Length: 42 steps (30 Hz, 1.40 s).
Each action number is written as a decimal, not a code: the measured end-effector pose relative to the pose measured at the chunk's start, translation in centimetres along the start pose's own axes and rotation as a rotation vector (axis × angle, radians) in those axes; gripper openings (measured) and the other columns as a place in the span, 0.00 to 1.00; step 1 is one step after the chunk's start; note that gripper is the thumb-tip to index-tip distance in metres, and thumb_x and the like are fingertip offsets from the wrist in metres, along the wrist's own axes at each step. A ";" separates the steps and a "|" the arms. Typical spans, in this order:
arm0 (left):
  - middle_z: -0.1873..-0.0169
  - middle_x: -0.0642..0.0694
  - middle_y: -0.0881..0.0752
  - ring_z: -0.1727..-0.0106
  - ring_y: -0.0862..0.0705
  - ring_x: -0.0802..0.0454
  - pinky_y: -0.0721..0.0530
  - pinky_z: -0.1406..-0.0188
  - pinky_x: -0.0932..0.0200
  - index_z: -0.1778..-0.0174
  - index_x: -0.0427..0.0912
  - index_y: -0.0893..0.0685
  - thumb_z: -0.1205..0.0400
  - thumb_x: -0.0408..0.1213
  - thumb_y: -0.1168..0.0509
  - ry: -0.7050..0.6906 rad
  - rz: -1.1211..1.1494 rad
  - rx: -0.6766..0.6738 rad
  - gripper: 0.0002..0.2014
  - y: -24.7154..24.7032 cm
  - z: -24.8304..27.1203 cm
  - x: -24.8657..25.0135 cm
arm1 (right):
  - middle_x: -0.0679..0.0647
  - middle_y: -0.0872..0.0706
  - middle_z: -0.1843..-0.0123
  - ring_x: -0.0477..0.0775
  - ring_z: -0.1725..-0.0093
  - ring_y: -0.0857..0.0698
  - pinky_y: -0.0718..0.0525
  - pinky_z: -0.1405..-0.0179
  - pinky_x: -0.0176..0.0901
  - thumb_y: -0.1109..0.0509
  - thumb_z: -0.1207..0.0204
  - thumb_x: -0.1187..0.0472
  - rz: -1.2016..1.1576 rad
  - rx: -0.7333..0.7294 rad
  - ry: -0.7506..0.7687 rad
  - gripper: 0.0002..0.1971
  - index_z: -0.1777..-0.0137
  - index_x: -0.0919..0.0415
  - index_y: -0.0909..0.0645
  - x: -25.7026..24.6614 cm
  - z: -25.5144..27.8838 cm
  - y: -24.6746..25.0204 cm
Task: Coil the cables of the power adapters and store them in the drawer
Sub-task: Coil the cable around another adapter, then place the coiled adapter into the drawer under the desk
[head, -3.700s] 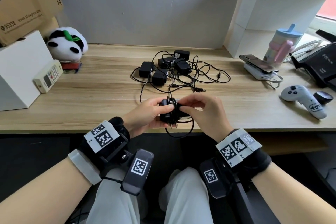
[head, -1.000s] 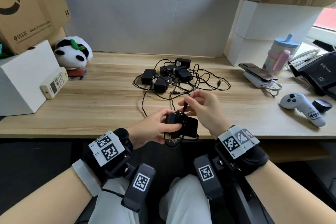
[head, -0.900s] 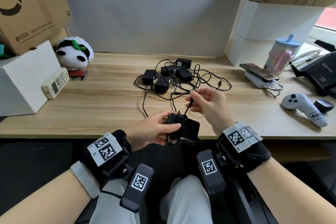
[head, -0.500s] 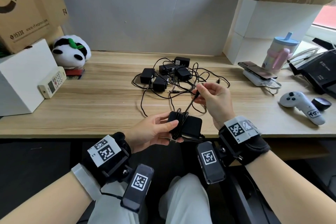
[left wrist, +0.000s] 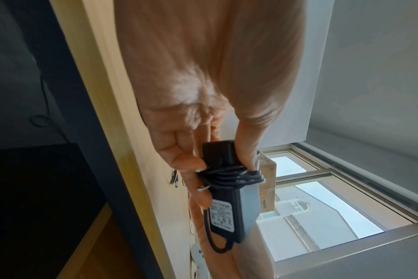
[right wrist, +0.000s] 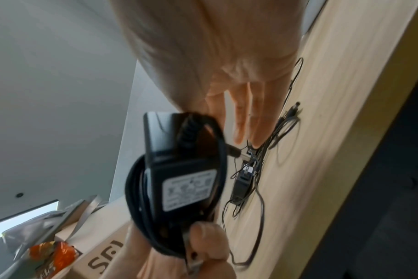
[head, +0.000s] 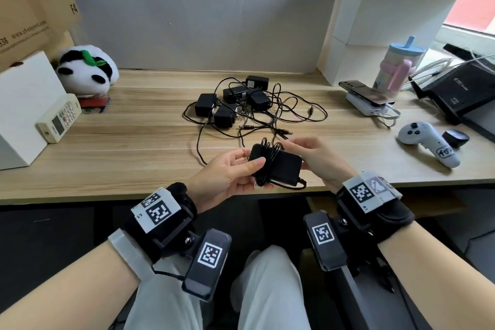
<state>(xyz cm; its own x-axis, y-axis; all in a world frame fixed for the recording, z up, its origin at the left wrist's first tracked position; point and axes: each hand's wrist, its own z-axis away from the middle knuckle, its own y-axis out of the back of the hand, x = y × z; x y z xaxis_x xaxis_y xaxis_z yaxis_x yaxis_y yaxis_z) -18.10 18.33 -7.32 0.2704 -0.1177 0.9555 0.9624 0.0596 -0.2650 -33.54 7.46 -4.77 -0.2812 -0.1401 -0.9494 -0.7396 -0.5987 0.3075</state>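
My left hand point(head: 235, 171) grips a black power adapter point(head: 278, 166) just above the desk's front edge, thumb on top. Its cable point(head: 265, 161) is wound round the body. My right hand point(head: 316, 154) holds the adapter's other end, with its fingertips on the cable's tip at the top of the coil. The left wrist view shows the adapter point(left wrist: 227, 200) between my thumb and fingers point(left wrist: 184, 160). In the right wrist view the labelled adapter point(right wrist: 179, 169) fills the middle. Several more adapters point(head: 230, 104) lie tangled at mid-desk. No drawer shows.
On the wooden desk point(head: 134, 147) stand a white box point(head: 24, 104), a remote point(head: 59, 118) and a panda toy point(head: 88, 72) at left. At right are a phone on a power bank point(head: 367, 96), a cup point(head: 399, 72), a white controller point(head: 428, 142) and a black device point(head: 460, 91).
My right hand had drawn the cable's end up and to the right, away from the adapter. It has since come back down onto the coil. My left hand kept its grip.
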 end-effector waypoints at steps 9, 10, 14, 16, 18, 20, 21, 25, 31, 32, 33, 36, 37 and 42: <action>0.53 0.41 0.12 0.63 0.15 0.54 0.19 0.63 0.65 0.40 0.37 0.19 0.17 0.41 0.38 0.118 -0.033 -0.086 0.14 -6.8 -3.3 -2.1 | 0.62 0.12 0.47 0.54 0.49 0.12 0.14 0.44 0.46 0.43 0.21 0.43 -0.025 -0.049 -0.106 0.23 0.42 0.62 0.18 3.4 6.6 5.9; 0.56 0.43 0.12 0.66 0.16 0.55 0.20 0.65 0.66 0.42 0.38 0.18 0.17 0.41 0.37 0.145 -0.049 -0.120 0.12 -7.8 -3.6 -2.4 | 0.62 0.12 0.46 0.54 0.46 0.12 0.15 0.43 0.46 0.43 0.21 0.45 -0.025 -0.057 -0.106 0.23 0.41 0.61 0.18 4.0 7.4 6.7; 0.62 0.46 0.14 0.69 0.18 0.57 0.19 0.69 0.69 0.48 0.38 0.15 0.20 0.42 0.34 0.257 -0.068 -0.257 0.11 -11.9 -4.8 -4.3 | 0.57 0.10 0.46 0.51 0.44 0.13 0.14 0.43 0.45 0.40 0.21 0.50 -0.099 -0.001 -0.143 0.17 0.41 0.56 0.17 6.6 11.0 9.5; 0.61 0.45 0.16 0.65 0.20 0.55 0.20 0.63 0.67 0.46 0.36 0.16 0.24 0.46 0.31 0.305 -0.068 -0.296 0.18 -13.7 -5.3 -5.5 | 0.54 0.10 0.46 0.50 0.44 0.13 0.14 0.44 0.45 0.37 0.25 0.49 -0.137 0.042 -0.158 0.18 0.39 0.55 0.18 7.9 12.6 10.6; 0.62 0.46 0.17 0.66 0.22 0.55 0.22 0.62 0.67 0.48 0.37 0.15 0.23 0.47 0.31 0.351 -0.078 -0.304 0.17 -15.2 -5.8 -6.8 | 0.53 0.11 0.44 0.51 0.43 0.13 0.15 0.44 0.48 0.36 0.25 0.51 -0.171 0.080 -0.188 0.17 0.37 0.53 0.19 9.4 13.9 11.6; 0.60 0.46 0.17 0.69 0.21 0.58 0.20 0.64 0.69 0.49 0.39 0.13 0.21 0.47 0.31 0.399 -0.098 -0.295 0.15 -16.7 -6.2 -8.3 | 0.55 0.11 0.43 0.53 0.46 0.12 0.14 0.47 0.49 0.38 0.21 0.53 -0.192 0.092 -0.245 0.16 0.35 0.53 0.21 11.0 15.1 12.4; 0.58 0.45 0.17 0.69 0.20 0.58 0.19 0.63 0.69 0.47 0.38 0.13 0.22 0.48 0.31 0.427 -0.113 -0.292 0.16 -17.3 -6.5 -9.2 | 0.55 0.11 0.45 0.53 0.50 0.12 0.14 0.50 0.48 0.38 0.20 0.53 -0.199 0.094 -0.286 0.15 0.35 0.53 0.21 11.8 15.7 12.8; 0.60 0.46 0.13 0.64 0.15 0.56 0.15 0.61 0.68 0.44 0.37 0.13 0.21 0.46 0.31 0.522 -0.097 -0.279 0.16 -18.8 -7.1 -12.2 | 0.54 0.11 0.51 0.49 0.58 0.13 0.15 0.59 0.41 0.38 0.20 0.51 -0.277 0.126 -0.435 0.14 0.39 0.54 0.19 15.3 17.2 13.5; 0.58 0.45 0.18 0.63 0.17 0.54 0.17 0.64 0.67 0.48 0.39 0.16 0.17 0.49 0.38 0.687 -0.256 -0.143 0.16 -19.1 -8.9 -16.1 | 0.55 0.12 0.50 0.49 0.59 0.12 0.14 0.67 0.37 0.35 0.20 0.55 -0.572 0.328 -0.618 0.15 0.37 0.60 0.21 21.5 17.1 14.1; 0.62 0.47 0.21 0.67 0.20 0.56 0.21 0.69 0.68 0.51 0.40 0.17 0.16 0.49 0.39 0.716 -0.314 -0.107 0.15 -19.0 -9.3 -16.8 | 0.56 0.13 0.50 0.50 0.58 0.13 0.14 0.69 0.37 0.34 0.20 0.56 -0.614 0.391 -0.645 0.15 0.37 0.61 0.22 22.6 16.8 14.2; 0.66 0.48 0.24 0.72 0.22 0.58 0.24 0.74 0.69 0.55 0.41 0.18 0.16 0.49 0.39 0.737 -0.357 -0.069 0.14 -18.8 -9.6 -17.5 | 0.57 0.14 0.52 0.51 0.58 0.14 0.15 0.73 0.36 0.34 0.20 0.57 -0.655 0.458 -0.666 0.14 0.37 0.62 0.23 23.6 16.5 14.2; 0.70 0.47 0.27 0.82 0.25 0.58 0.30 0.84 0.70 0.61 0.40 0.23 0.16 0.44 0.37 0.739 -0.433 0.058 0.12 -18.4 -10.9 -19.5 | 0.59 0.16 0.56 0.53 0.60 0.17 0.16 0.81 0.38 0.35 0.19 0.62 -0.726 0.664 -0.718 0.05 0.48 0.64 0.23 26.3 15.2 14.8; 0.71 0.46 0.27 0.80 0.25 0.57 0.30 0.84 0.70 0.62 0.39 0.25 0.17 0.42 0.36 0.725 -0.451 0.110 0.12 -18.2 -11.4 -20.0 | 0.60 0.16 0.54 0.53 0.59 0.17 0.16 0.81 0.40 0.34 0.20 0.63 -0.739 0.721 -0.728 0.03 0.51 0.63 0.23 27.1 14.6 15.0; 0.65 0.38 0.18 0.63 0.17 0.42 0.20 0.68 0.59 0.52 0.31 0.19 0.22 0.33 0.33 0.677 -0.571 0.320 0.08 -17.8 -13.6 -21.7 | 0.63 0.27 0.28 0.67 0.34 0.23 0.14 0.50 0.54 0.34 0.20 0.63 -0.753 0.995 -0.770 0.22 0.27 0.63 0.33 30.7 11.8 16.5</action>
<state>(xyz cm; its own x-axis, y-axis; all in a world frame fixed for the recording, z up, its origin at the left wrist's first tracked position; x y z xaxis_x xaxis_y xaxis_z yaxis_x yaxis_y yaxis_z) -40.72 6.35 -25.13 -0.1861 -0.7586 0.6244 0.9283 0.0725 0.3646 -61.61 2.58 -28.10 0.3402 0.5906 -0.7318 -0.8742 0.4854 -0.0146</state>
